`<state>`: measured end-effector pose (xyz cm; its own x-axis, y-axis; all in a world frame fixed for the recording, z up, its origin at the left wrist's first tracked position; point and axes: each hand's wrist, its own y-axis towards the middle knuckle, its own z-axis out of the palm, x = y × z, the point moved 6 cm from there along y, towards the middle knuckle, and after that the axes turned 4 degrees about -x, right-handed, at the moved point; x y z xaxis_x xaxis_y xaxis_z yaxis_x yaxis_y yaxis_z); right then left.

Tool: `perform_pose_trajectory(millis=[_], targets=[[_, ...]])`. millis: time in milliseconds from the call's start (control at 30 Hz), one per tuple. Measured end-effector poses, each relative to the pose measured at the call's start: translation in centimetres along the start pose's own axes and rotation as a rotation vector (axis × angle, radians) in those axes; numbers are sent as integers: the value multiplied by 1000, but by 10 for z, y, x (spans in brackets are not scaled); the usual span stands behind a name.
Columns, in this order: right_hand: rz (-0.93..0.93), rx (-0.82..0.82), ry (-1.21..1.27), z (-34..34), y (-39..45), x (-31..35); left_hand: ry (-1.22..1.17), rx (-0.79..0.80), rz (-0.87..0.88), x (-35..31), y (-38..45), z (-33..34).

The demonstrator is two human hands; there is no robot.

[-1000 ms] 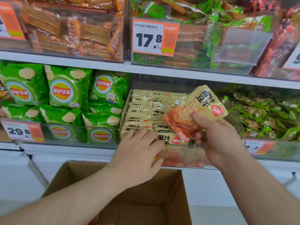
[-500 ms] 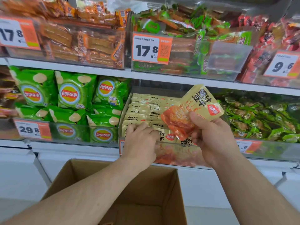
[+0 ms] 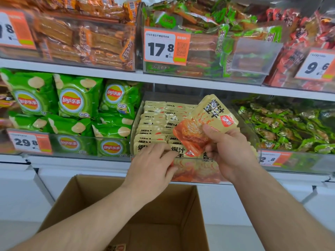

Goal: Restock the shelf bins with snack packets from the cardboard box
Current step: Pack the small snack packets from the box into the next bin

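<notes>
My right hand [image 3: 230, 153] is shut on a small stack of beige-and-orange snack packets [image 3: 208, 120], held tilted just above the front of a clear shelf bin [image 3: 134, 124]. Inside this bin stand rows of the same beige packets [image 3: 155, 122]. My left hand [image 3: 152, 165] lies over the bin's front edge. Its fingertips touch the front row of packets, its thumb is outside the clear wall, and it grips nothing that I can see. The open cardboard box [image 3: 190, 205] sits below my arms, with one packet [image 3: 116, 248] at its bottom.
Green crisp bags [image 3: 76, 100] fill the bin to the left, and green-wrapped snacks [image 3: 286, 125] the bin to the right. The upper shelf [image 3: 108, 74] carries bins of orange, green and red packets with price tags. White cabinet fronts lie below.
My left hand has gone from the bin's front face up onto the front row of packets. My right hand has kept the stack in about the same spot.
</notes>
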<state>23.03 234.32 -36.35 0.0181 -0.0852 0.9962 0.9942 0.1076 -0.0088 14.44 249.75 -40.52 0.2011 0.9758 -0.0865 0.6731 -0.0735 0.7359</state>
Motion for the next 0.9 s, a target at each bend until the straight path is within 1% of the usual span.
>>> perform_pose_trajectory(millis=[100, 133, 167, 200, 267, 367, 433, 533, 600, 733, 900], targets=[[16, -9, 2, 0, 1, -2, 31, -57, 52, 7, 24, -24], [23, -14, 9, 0, 2, -2, 68, -43, 55, 12, 37, -29], [30, -19, 20, 0, 2, -2, 111, 3, 48, 18, 51, -32], [36, -23, 29, 0, 2, -3, 162, 83, 31, 26, 64, -31], [42, -24, 32, 1, 3, -3, 255, 305, -15, 46, 83, -21], [48, -15, 17, 2, 5, -5, 354, 572, -14, 69, 95, -2], [56, -17, 12, 2, 7, -6, 381, 691, -11, 76, 99, 10], [61, -23, 16, 4, 10, -7, 410, 822, -55, 81, 98, 25], [66, -27, 22, 5, 11, -7, 401, 869, -90, 83, 97, 32], [80, -23, 32, 5, 11, -6, 348, 872, -155, 88, 96, 34], [73, -44, 51, 4, 10, -2, 338, 886, -153, 89, 100, 34]])
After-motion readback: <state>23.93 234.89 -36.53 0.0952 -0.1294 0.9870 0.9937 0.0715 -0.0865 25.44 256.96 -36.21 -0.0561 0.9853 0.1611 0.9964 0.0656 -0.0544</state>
